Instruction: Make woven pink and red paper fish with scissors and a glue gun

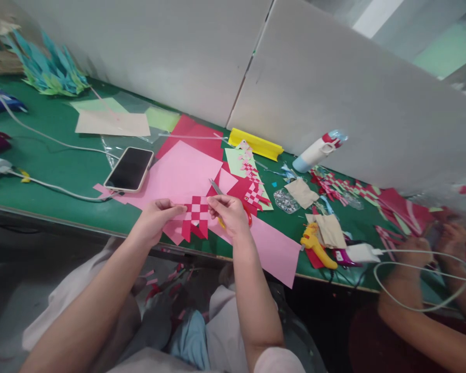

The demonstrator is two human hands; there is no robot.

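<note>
Between my two hands is a woven checkered paper piece (196, 211) in red and pink, with loose red strip ends hanging from its lower edge. My left hand (157, 220) pinches its left side between thumb and finger. At the upper right corner my right hand (230, 211) grips it, also with thumb and fingers. A pair of scissors (216, 187) lies just behind and partly under my right hand; its handles are mostly hidden. Beneath everything spreads a large pink paper sheet (186, 168). Several finished woven pieces (252, 191) rest on pale green paper to the right.
A phone (129, 169) with a white cable lies left. Behind are a yellow holder (255, 144) and a white bottle (319, 150). A yellow glue gun (317, 246) sits near the right front edge. A co-worker's hands (431, 246) are blurred at far right.
</note>
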